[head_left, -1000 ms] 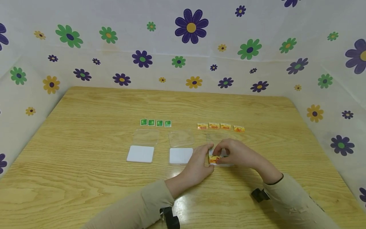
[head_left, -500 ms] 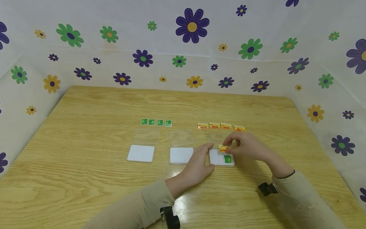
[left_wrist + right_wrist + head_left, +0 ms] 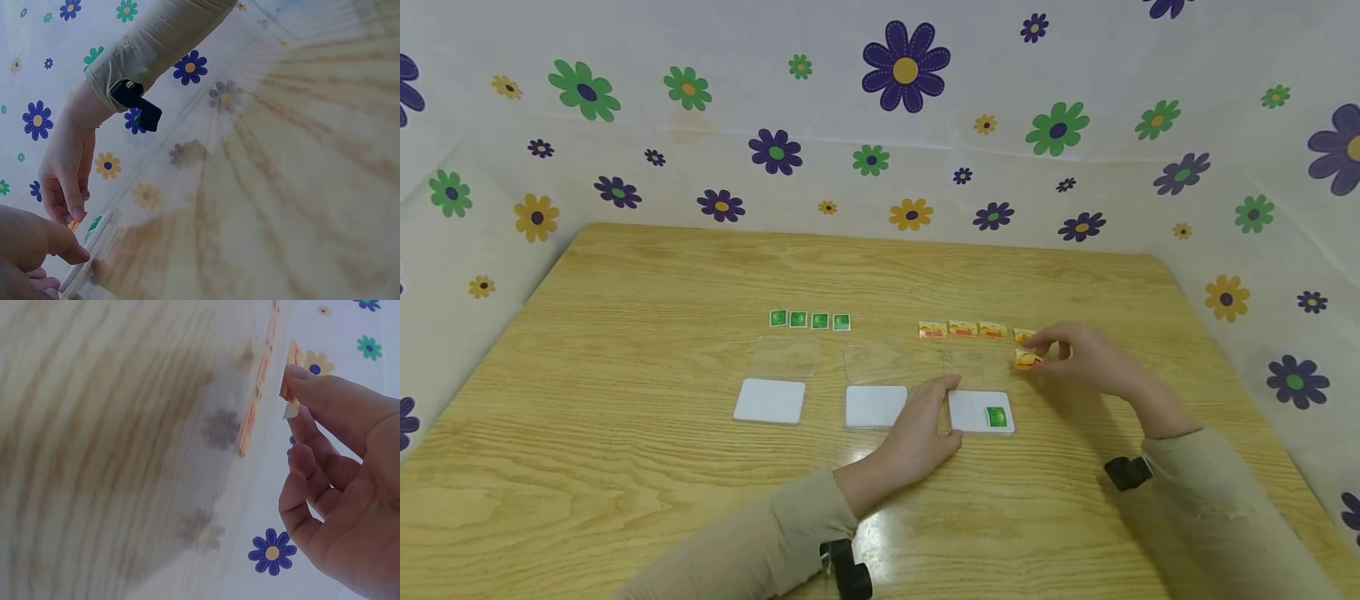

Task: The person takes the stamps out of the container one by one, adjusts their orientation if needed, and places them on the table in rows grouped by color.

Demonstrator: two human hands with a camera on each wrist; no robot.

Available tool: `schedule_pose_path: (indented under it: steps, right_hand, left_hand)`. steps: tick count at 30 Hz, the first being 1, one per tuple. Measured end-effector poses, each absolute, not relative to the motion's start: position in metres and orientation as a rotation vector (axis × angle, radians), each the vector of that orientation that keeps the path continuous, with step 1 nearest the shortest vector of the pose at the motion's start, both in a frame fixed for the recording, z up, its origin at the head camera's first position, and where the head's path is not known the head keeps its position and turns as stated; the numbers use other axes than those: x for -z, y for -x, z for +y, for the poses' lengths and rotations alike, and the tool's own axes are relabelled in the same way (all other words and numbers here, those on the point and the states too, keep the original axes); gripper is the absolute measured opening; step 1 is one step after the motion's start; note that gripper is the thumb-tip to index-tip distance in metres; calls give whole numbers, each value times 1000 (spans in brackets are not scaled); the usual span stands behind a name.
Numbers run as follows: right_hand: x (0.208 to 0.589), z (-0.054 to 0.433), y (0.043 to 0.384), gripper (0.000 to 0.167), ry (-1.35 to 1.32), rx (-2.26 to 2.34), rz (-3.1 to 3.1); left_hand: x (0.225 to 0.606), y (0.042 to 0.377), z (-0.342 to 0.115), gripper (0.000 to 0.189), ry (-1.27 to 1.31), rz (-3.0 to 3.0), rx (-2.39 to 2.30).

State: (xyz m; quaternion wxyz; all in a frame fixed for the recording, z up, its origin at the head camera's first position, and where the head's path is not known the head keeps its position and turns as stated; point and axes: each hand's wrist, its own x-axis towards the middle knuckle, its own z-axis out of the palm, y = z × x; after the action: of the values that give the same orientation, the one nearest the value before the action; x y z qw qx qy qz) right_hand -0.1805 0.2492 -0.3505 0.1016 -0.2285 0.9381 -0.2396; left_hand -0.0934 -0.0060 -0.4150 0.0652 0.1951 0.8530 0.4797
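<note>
In the head view, my right hand (image 3: 1090, 362) pinches an orange-yellow stamp (image 3: 1027, 360) between thumb and fingertip. Its serrated edge shows in the right wrist view, where the stamp (image 3: 289, 387) is partly covered by the thumb. It is just in front of the rightmost stamp in the orange row (image 3: 977, 330). My left hand (image 3: 919, 433) holds the left end of the right-hand flat white box (image 3: 967, 410), thumb at the near corner and fingers at the far one. A green stamp (image 3: 996, 417) lies on that box's right half.
Two more flat white boxes, one at left (image 3: 769, 401) and one in the middle (image 3: 874, 406), lie in line with it. Clear lids (image 3: 783, 357) lie behind the boxes. Several green stamps (image 3: 808, 320) form a row at the back left. A flowered cloth (image 3: 722, 150) surrounds the wooden table.
The right hand has lifted the orange stamp off the right-hand box and carried it right and back to the orange row, uncovering the green stamp. The left hand has stayed in place.
</note>
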Motion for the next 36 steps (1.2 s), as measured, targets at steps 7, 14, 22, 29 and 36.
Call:
schedule_pose_path:
  steps: [7,14,22,29,36]
  right_hand:
    - [352,264,194,25,596,610,2842]
    - [358,277,208,24,543,536,2870]
    - [359,281,212,26,509,488,2863]
    - [361,281,214,26,501,470,2847]
    - [363,281,215,27,492,473,2846]
  left_hand:
    - [415,94,-6,63,-586,2570,-1452]
    - [415,94,-6,63,-580,2579,-1442]
    - [413,93,-6,63,-578,2567,-1445]
    - [414,94,-6,63,-583,2579,-1441]
    - [414,94,-6,63,-576,2574,-1443]
